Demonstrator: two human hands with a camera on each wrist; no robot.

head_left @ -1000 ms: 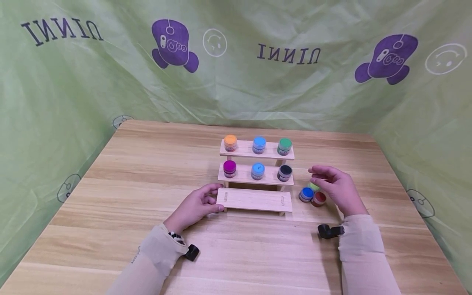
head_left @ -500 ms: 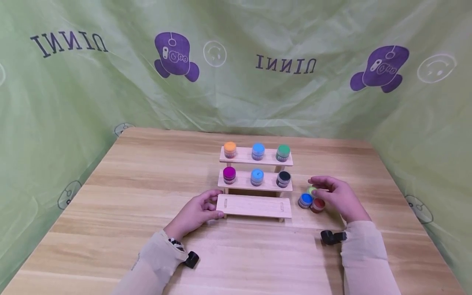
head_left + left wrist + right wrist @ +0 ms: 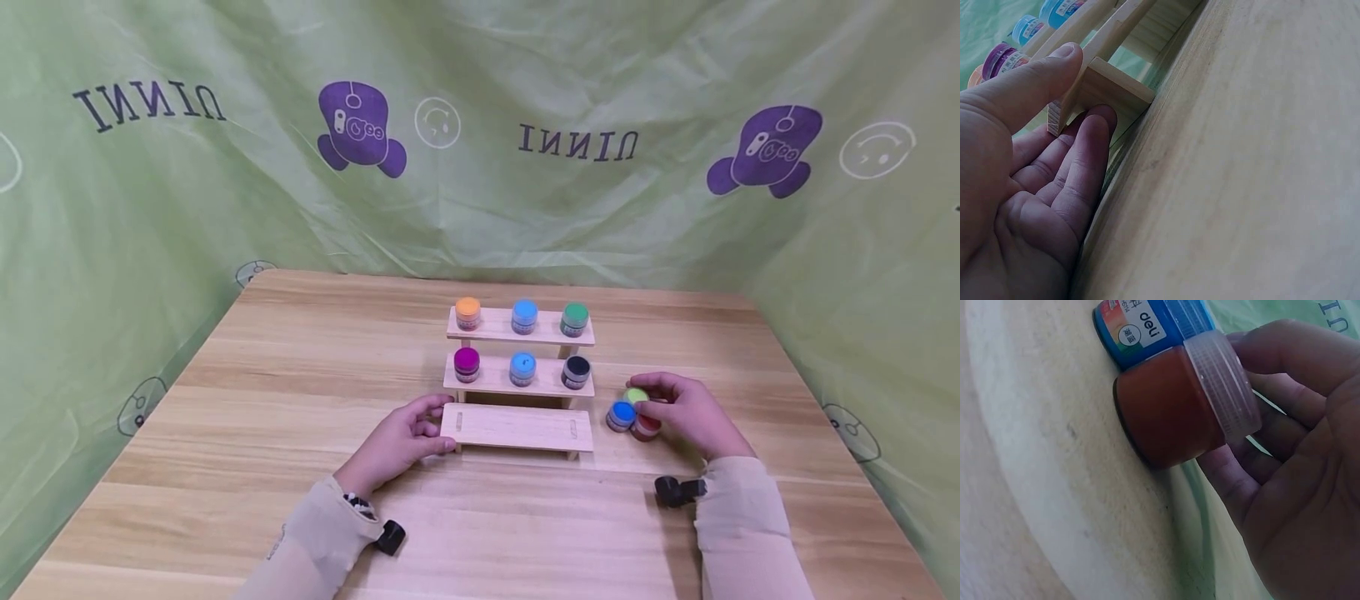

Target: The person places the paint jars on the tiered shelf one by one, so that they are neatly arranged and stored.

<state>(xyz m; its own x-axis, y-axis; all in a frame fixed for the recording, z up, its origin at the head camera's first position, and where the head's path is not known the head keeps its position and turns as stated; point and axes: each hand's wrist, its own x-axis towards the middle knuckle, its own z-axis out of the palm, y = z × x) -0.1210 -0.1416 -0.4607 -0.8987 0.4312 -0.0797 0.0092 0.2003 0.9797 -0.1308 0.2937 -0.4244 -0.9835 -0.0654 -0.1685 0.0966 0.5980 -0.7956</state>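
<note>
A three-tier wooden display rack stands mid-table, its lowest step bare. My left hand holds that step's left end, thumb along the edge and fingers beneath, as the left wrist view shows. My right hand is at a cluster of three paint jars right of the rack. Its thumb and index finger lie on either side of the yellow-green paint jar. Against it stand a blue paint jar and a red-brown paint jar. In the right wrist view the yellow-green jar is hidden.
On the top tier sit orange, light blue and green jars. Purple, light blue and black jars occupy the middle tier. A green printed curtain encloses the table.
My right hand has come down from above the jar cluster, and its thumb and index finger now straddle the yellow-green jar. The head view has tilted up slightly. My left hand keeps its place.
</note>
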